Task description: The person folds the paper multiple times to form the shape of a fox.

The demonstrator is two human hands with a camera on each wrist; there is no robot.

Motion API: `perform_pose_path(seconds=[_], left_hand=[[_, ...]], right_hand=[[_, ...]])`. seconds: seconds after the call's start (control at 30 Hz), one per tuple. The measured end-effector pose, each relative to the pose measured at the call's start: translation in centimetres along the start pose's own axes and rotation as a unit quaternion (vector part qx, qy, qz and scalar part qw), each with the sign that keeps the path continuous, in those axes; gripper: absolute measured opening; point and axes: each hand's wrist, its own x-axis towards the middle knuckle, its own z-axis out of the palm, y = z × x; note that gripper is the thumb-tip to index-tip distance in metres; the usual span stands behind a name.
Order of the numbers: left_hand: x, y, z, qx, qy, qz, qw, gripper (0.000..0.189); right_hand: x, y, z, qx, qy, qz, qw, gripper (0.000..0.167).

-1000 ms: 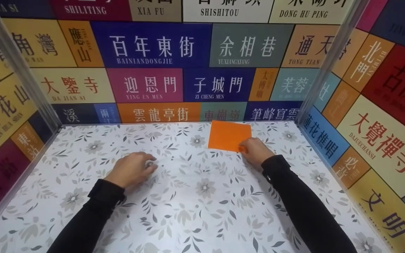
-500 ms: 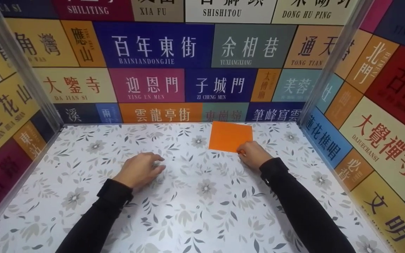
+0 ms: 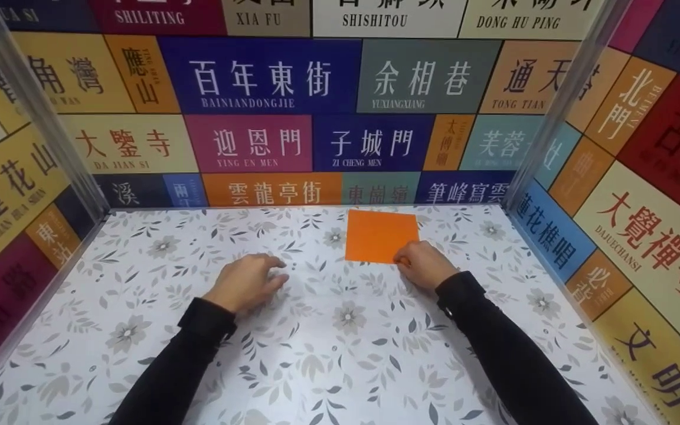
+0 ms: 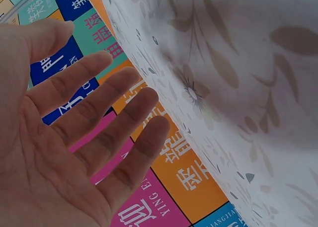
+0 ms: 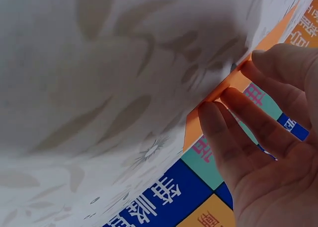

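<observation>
A square sheet of orange paper [image 3: 378,236] is at the far right of the middle of the table, near the back wall. My right hand [image 3: 425,265] pinches its near right corner. In the right wrist view, the thumb and fingers of the right hand [image 5: 278,117] close on the edge of the orange paper [image 5: 194,130]. My left hand [image 3: 248,282] hovers over the tabletop to the left of the paper, holding nothing. Seen from the left wrist, the fingers of the left hand [image 4: 84,117] are spread and only gently bent.
White cloth with grey flowers and leaves covers the table [image 3: 316,354]. Printed panels with large characters form the back wall [image 3: 257,77] and both side walls. Clear corner posts [image 3: 558,112] stand where the walls meet.
The orange paper has come slightly toward me and to the left, with my right hand still pinching its corner. My left hand has moved right, closer to the paper.
</observation>
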Motion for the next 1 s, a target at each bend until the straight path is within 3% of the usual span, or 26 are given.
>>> perform_pose_path(seconds=[0.6, 1.0], left_hand=[[1.1, 0.8, 0.5, -0.009, 0.011, -0.003, 0.9999, 0.041], [1.7, 2.4, 1.7, 0.007, 0.01, 0.024, 0.9996, 0.04]], right_hand=[[-0.7, -3.7, 1.0, 0.005, -0.003, 0.011, 0.9999, 0.015], [-1.4, -5.5, 1.9, 0.002, 0.024, -0.049, 0.9985, 0.007]])
